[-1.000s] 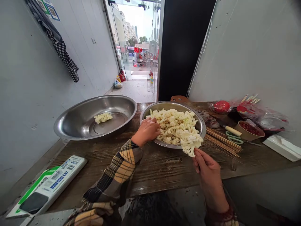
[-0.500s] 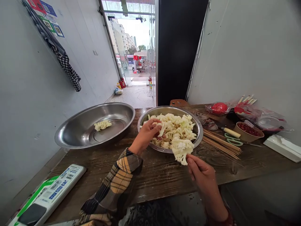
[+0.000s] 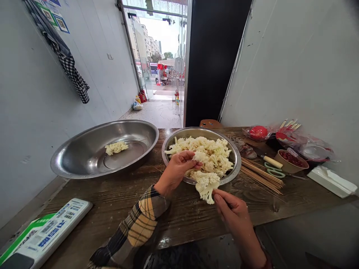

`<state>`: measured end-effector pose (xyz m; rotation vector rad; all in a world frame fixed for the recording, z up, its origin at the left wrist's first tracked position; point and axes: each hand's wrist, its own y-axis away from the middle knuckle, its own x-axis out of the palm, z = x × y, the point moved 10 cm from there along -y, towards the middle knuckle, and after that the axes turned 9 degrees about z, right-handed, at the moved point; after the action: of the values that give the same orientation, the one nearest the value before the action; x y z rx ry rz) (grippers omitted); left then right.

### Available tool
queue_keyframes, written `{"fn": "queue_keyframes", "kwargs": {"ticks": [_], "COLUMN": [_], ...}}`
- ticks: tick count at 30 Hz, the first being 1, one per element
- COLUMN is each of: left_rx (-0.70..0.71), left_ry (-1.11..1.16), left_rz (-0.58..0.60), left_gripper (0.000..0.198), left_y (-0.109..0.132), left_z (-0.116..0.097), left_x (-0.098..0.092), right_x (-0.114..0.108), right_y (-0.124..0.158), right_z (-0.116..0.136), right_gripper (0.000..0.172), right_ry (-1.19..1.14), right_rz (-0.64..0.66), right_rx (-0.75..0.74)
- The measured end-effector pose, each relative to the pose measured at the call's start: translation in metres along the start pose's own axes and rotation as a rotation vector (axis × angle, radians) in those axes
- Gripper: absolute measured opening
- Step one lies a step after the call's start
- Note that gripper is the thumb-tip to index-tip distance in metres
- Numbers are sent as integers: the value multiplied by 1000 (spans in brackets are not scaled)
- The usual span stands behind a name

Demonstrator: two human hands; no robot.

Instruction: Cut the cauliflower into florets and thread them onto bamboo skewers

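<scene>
Fingers closed, my left hand [image 3: 177, 170] pinches a small cauliflower floret [image 3: 200, 157] over the near left part of a metal bowl [image 3: 237, 164] full of cauliflower pieces [image 3: 215, 151]. My right hand [image 3: 231, 211] grips a flat cauliflower piece [image 3: 207, 185] between thumb and fingers, with its florets pointing up and left at the bowl's near rim. Whether a skewer runs through this piece cannot be made out. In the large metal basin [image 3: 95, 162] at the left lies a cluster of cauliflower [image 3: 116, 148].
Thin wooden skewers [image 3: 260, 175] lie right of the bowl, near green-handled scissors [image 3: 274, 170], a knife [image 3: 272, 161] and a tub of red food [image 3: 291, 160]. A white box [image 3: 332, 181] sits farther right. At the lower left is a white and green package [image 3: 53, 228].
My right hand and its cauliflower piece have moved left and slightly down. The floret in my left hand has shifted slightly right. The whole view has turned a little.
</scene>
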<state>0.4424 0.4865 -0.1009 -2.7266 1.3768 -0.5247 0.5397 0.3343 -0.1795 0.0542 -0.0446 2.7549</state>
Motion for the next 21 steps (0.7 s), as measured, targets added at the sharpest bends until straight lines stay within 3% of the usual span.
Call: {"fn": "queue_keyframes", "kwargs": {"ticks": [4, 8, 21], "left_rx": [17, 38, 14], "left_ry": [-84, -146, -193], "left_rz": [-26, -61, -181], "left_gripper": [31, 25, 25], "left_y": [5, 10, 16], "left_z": [-1, -7, -7], "left_x": [-1, 0, -10], "right_x": [5, 6, 3], "right_y": [0, -1, 0], "right_z": [6, 7, 7], "right_gripper": [35, 34, 35], "right_ry": [71, 120, 79], "right_rz": [18, 2, -73], "right_rx": [-41, -49, -5]}}
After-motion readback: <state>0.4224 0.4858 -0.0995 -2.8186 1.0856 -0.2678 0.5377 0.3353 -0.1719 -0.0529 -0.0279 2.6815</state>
